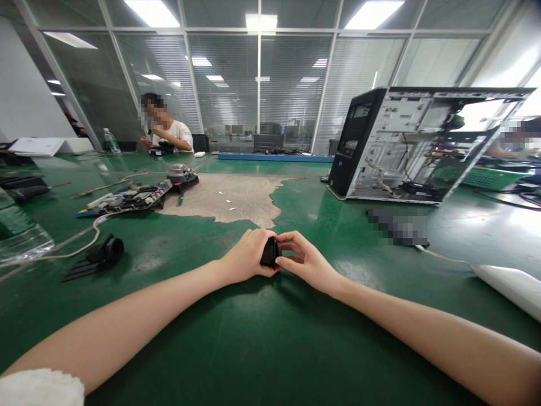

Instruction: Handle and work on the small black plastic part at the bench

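A small black boxy object is held just above the green table, in front of me. My left hand wraps round its left side, fingers over the top and thumb below. With bent fingers and thumb, my right hand grips a round-edged black part at its right end. The palms and fingers hide most of the object, so its exact kind cannot be made out. To the left on the table lies a black mount-like piece with a round end and flat prongs.
An opened computer case stands at the right. Circuit boards with a metal part lie left of a bare worn patch. A clear bottle, a cable and a white power bank-like box flank me. Another person sits opposite.
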A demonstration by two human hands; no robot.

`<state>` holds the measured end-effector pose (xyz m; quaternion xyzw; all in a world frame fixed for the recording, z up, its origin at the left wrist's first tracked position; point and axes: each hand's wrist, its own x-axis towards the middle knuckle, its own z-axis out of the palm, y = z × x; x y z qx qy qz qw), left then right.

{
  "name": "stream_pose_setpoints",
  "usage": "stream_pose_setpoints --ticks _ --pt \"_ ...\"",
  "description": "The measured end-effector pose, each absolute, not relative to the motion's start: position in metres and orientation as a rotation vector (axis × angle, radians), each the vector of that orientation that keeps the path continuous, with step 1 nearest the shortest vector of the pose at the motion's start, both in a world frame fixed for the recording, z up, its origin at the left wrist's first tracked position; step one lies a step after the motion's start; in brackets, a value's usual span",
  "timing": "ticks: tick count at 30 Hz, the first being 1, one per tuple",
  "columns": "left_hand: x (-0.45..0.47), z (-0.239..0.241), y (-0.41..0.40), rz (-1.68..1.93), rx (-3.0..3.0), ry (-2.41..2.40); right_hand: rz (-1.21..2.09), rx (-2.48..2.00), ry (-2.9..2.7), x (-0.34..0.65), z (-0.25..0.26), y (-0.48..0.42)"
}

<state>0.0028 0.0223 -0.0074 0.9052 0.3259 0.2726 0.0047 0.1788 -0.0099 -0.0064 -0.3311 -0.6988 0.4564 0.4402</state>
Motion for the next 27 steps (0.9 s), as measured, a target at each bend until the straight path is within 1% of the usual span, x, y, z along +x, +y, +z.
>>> stream_pose_setpoints --ticks 7,14,22,27 --pt "0.002 -0.010 0.024 0.848 2.833 1.044 1.049 -0.922 -1.641 0.182 -0.008 -0.007" --pt "0.003 -0.010 0.023 0.897 2.859 0.990 1.184 -0.917 -1.663 0.180 -0.008 0.000" --pt "0.002 -0.007 0.021 0.853 2.922 0.944 1.115 -0.962 -1.719 0.179 -0.009 0.003" --pt "0.001 -0.005 0.020 0.842 2.955 0.903 1.053 -0.907 -1.756 0.177 -0.007 -0.007"
